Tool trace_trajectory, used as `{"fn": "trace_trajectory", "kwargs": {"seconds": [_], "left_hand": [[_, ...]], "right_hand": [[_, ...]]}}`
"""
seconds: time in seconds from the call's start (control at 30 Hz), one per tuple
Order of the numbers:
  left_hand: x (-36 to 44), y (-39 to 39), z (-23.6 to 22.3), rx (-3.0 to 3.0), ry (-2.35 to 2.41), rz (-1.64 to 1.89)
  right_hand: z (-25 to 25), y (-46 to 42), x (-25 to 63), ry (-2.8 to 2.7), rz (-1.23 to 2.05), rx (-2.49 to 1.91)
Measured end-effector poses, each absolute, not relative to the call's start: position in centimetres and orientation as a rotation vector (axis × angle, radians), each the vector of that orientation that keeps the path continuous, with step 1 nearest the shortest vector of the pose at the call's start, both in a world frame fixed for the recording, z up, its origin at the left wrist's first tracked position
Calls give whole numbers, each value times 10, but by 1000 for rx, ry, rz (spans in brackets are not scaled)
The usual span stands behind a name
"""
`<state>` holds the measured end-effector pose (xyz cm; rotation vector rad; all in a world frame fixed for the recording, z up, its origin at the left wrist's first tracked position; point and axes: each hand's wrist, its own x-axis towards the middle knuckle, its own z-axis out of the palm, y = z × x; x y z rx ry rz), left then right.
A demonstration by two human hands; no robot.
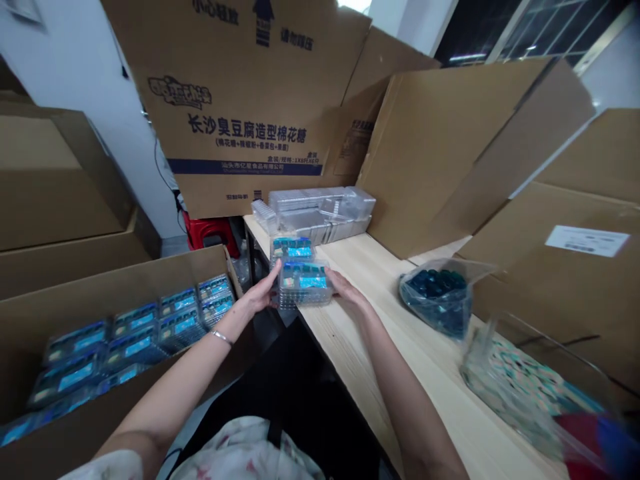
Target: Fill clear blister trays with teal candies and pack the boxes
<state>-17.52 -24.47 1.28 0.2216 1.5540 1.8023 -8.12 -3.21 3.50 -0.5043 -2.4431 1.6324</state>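
Both my hands grip a short stack of clear plastic boxes with blue labels point(306, 283) at the near left edge of the pale wooden table point(380, 333). My left hand point(259, 295) presses the stack's left side, fingers closed against it. My right hand point(344, 288) holds the right side. A second stack of the same labelled boxes point(291, 248) stands just behind. To my left, an open cardboard carton point(125, 333) holds several rows of these boxes.
Empty clear trays point(320, 210) are piled at the table's far end. A plastic bag of dark blue pieces point(440, 293) lies on the table's right side, with a bag of printed sheets point(525, 390) nearer. Large cardboard boxes point(240, 100) wall in the back and right.
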Motion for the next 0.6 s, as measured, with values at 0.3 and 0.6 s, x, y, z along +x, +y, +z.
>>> {"fn": "trace_trajectory", "kwargs": {"seconds": [0.3,0.6], "left_hand": [[-148,-230,12,-6,1437,1848],[-149,-254,80,145,1411,1968]], "right_hand": [[20,-41,-77,-2114,2125,-541],[87,-65,-76,-2089,2022,-376]]}}
